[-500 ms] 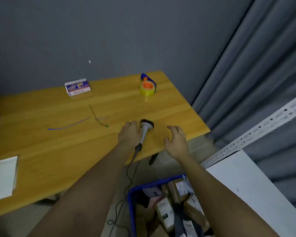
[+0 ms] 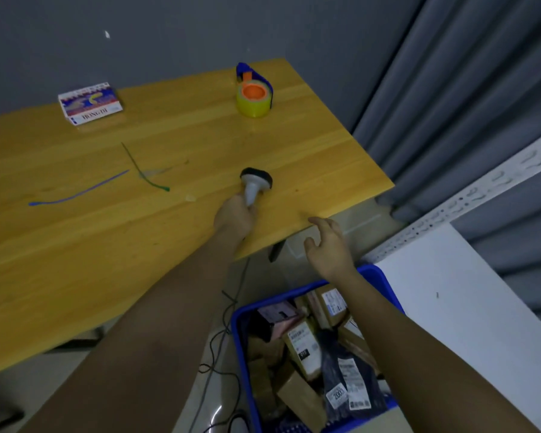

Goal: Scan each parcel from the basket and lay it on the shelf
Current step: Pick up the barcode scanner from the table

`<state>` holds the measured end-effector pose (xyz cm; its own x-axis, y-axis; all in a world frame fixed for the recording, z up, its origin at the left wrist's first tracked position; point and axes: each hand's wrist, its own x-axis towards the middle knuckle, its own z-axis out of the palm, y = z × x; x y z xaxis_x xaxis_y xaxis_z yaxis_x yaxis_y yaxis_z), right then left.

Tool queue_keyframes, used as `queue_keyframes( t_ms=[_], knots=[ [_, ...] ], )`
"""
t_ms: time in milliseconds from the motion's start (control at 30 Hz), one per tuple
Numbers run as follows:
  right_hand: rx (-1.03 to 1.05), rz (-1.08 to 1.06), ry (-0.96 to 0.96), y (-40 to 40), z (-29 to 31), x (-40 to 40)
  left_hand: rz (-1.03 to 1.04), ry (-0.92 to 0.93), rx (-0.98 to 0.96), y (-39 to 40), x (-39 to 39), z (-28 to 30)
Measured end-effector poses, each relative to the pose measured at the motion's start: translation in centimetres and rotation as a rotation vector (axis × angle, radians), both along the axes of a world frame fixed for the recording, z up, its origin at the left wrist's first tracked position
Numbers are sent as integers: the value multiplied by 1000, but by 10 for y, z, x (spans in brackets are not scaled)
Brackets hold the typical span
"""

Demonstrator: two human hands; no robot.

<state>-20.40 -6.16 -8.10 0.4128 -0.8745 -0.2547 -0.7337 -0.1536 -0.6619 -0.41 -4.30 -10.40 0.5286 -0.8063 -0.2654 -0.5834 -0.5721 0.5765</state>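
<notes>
Scanner [image 2: 253, 186]: we judge it light, rigid plastic, with a smooth handle and a trailing cable [image 2: 222, 335] that may drag; best taken round the handle, below the dark head. Our left hand [image 2: 235, 217] grips that handle at frame centre, head resting on the tabletop [image 2: 138, 245] just above the hand.

Parcels [image 2: 310, 351]: small cartons and dark poly bags with labels, piled in the blue basket [image 2: 238, 345] at lower centre. We judge them light; cartons stiff, bags soft and slippery, so take them by the edges. Our right hand [image 2: 328, 248] hovers spread and empty above the basket's far rim, parcels just below it. Shelf [image 2: 450, 301] at right.
</notes>
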Motion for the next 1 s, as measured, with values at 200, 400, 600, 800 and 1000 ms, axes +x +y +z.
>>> queue_keyframes(
  t_ms=[200,400,600,800,1000],
  knots=[
    [76,-50,4,11,9,-40,33,108,-115,40,-37,14],
    [404,-107,-171,47,46,-81,-37,121,-94,95,-120,55],
    [650,-184,-296,96,84,-156,-61,89,-30,152,-233,94],
    [788,-321,-413,149,104,-310,-229,108,-38,201,-386,117],
    [707,-493,-554,187,104,-451,-504,176,-50,207,-522,120]
  ],
)
